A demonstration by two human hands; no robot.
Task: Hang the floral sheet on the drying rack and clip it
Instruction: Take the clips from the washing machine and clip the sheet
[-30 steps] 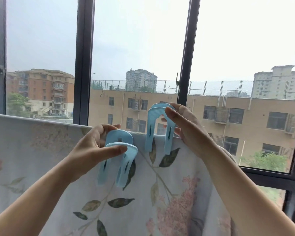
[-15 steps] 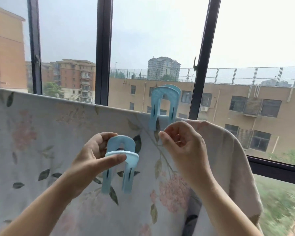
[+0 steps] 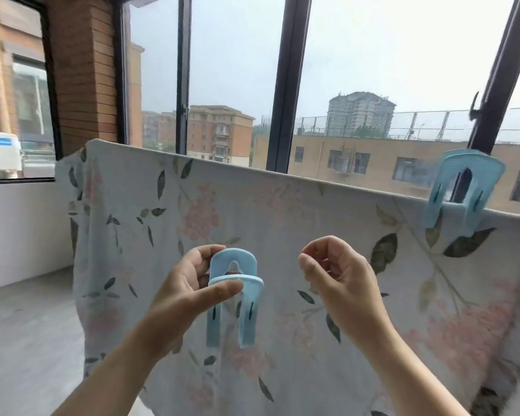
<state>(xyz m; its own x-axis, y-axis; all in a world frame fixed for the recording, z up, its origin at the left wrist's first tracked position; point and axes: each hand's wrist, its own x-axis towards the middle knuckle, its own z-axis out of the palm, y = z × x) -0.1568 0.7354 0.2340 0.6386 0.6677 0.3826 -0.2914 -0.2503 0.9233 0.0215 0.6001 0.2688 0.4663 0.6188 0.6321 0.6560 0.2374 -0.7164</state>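
Note:
The floral sheet (image 3: 252,223), pale with pink blooms and dark leaves, hangs over the drying rack's top bar, which it hides. One light blue clip (image 3: 463,190) grips the sheet's top edge at the right. My left hand (image 3: 189,292) holds two more blue clips (image 3: 234,292) stacked together, in front of the sheet's middle. My right hand (image 3: 339,283) hovers beside them with its fingers loosely curled and nothing in it.
Dark window frames (image 3: 282,85) stand right behind the sheet. A brick pillar (image 3: 84,70) and a low white wall (image 3: 18,229) are at the left. Grey floor (image 3: 27,340) spreads at the lower left.
My right hand let go of the clip on the sheet's edge and dropped beside my left hand. My view has swung left, so the fixed clip sits far right.

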